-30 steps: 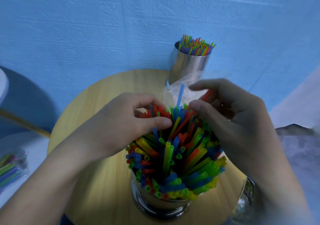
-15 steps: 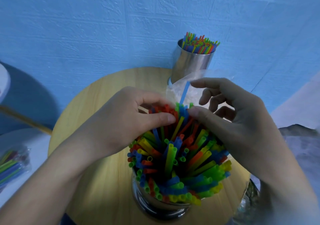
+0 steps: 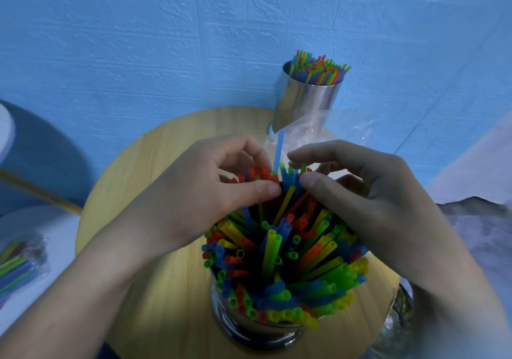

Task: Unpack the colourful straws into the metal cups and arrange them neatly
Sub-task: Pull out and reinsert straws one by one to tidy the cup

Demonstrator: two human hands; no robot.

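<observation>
Near metal cup (image 3: pixel 249 328): filled with straws (image 3: pixel 277 253), splayed outward and uneven. Left hand (image 3: pixel 199 192) pinches a red cluster at its far rim; right hand (image 3: pixel 368 192) pinches blue and green tips beside that. One blue straw (image 3: pixel 278 148) stands proud between them. Far metal cup (image 3: pixel 304 104), beyond the near cup: filled, level. Clear wrapper (image 3: pixel 318 128) lies between the cups. Wrapped packet (image 3: pixel 19 264), far left of the near cup: judged outstanding

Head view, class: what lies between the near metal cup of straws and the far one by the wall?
The left hand, the right hand, one raised light-blue plastic straw and a crumpled clear plastic bag, in the head view.
</observation>
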